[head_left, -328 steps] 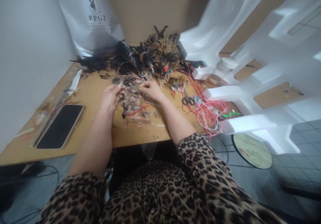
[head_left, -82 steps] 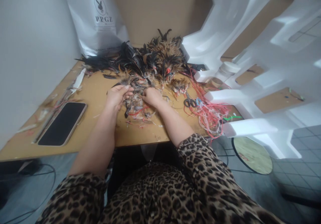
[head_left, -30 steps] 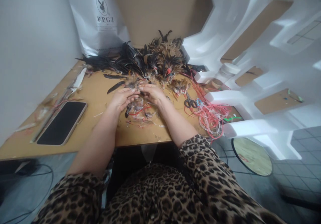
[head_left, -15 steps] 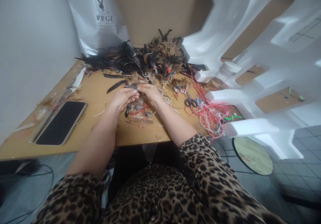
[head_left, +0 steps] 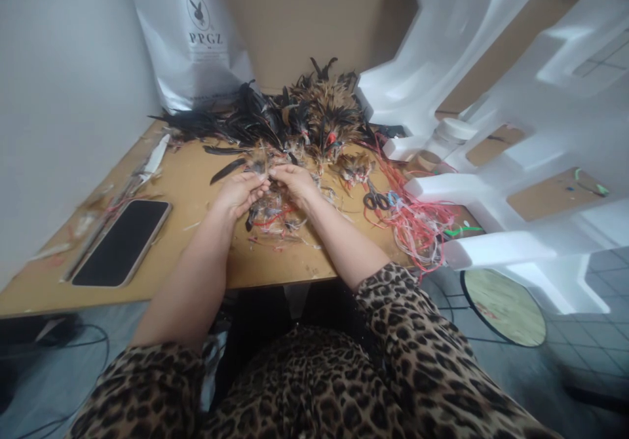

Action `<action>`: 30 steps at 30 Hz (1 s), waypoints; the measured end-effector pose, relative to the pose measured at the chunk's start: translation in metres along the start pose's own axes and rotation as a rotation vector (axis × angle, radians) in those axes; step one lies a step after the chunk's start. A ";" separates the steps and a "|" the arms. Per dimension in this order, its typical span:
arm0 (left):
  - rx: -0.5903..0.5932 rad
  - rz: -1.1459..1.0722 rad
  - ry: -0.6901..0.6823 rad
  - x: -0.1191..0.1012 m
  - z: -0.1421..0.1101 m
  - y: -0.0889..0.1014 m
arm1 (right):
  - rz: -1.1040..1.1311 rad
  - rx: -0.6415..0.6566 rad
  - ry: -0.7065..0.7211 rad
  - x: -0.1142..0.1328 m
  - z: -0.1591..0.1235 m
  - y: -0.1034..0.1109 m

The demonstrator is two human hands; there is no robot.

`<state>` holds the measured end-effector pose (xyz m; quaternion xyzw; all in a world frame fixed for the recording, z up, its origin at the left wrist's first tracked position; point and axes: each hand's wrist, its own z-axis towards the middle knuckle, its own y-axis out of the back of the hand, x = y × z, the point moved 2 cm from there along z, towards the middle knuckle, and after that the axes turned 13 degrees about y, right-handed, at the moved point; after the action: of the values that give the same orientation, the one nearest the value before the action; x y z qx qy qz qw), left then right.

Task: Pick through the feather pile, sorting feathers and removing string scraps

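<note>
My left hand (head_left: 242,192) and my right hand (head_left: 295,183) meet over the table, thumbs and forefingers pinched close together. Between the fingertips I hold a small brown feather (head_left: 266,159); its lower end is hidden by the fingers. Just under and in front of the hands lies a litter of feather scraps and red and white string bits (head_left: 275,219). Behind them spreads a large heap of black and brown feathers (head_left: 324,101). A small tied feather bunch (head_left: 354,168) rests to the right of my right hand, beside dark-handled scissors (head_left: 376,201).
A phone (head_left: 122,242) lies on the left of the yellowish table (head_left: 191,255). Pink and white strings (head_left: 417,223) tangle at the right edge. White foam pieces (head_left: 472,190) and a white-lidded jar (head_left: 452,134) stand right. A silvery bag (head_left: 196,52) leans behind.
Both hands stay pinched together in nearly the same place. A brown feather now shows more clearly upright between the fingertips. The view has shifted very slightly.
</note>
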<state>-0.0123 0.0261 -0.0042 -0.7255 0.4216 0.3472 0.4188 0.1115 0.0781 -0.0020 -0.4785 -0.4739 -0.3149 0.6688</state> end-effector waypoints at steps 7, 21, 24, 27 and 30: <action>0.019 0.068 -0.030 0.001 -0.004 -0.003 | -0.008 0.038 0.057 -0.002 0.001 0.000; -0.013 0.167 -0.116 0.002 0.001 0.001 | -0.017 0.098 0.070 0.004 -0.004 -0.003; -0.022 0.217 -0.166 0.003 0.002 0.001 | -0.061 0.048 0.128 0.002 -0.002 -0.002; 0.008 0.250 -0.187 0.004 0.002 0.001 | -0.037 0.033 0.146 -0.002 0.000 0.000; 0.038 0.259 -0.170 0.002 -0.001 0.000 | -0.011 0.060 0.142 -0.004 0.002 0.001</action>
<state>-0.0113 0.0248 -0.0060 -0.6249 0.4811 0.4508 0.4182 0.1103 0.0803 -0.0057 -0.4321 -0.4369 -0.3374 0.7131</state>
